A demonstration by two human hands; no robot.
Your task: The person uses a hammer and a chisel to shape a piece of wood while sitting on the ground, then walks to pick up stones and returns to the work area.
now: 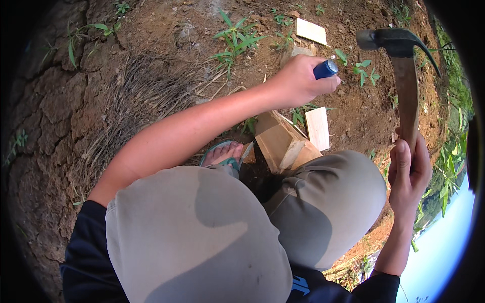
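Note:
My left hand (303, 83) is closed round a blue handle with a pale round end, which looks like a chisel (325, 69). Its blade is hidden beneath my fist. A wooden block (278, 144) lies on the ground below that hand, its near end by my knee and sandalled foot. More wood shows just beyond the fist, but I cannot tell if it is the same piece. Raised at the right, my right hand (410, 169) grips the wooden handle of a claw hammer (406, 93). The dark head is up, well apart from the blue handle.
Two thin pale wood pieces, a far one (311, 32) and a nearer one (317, 129), lie on the soil. Dry grass (136, 101) covers ground at the left, beside cracked earth. Small green plants (235, 40) grow around. My bent knees (328, 202) fill the near side.

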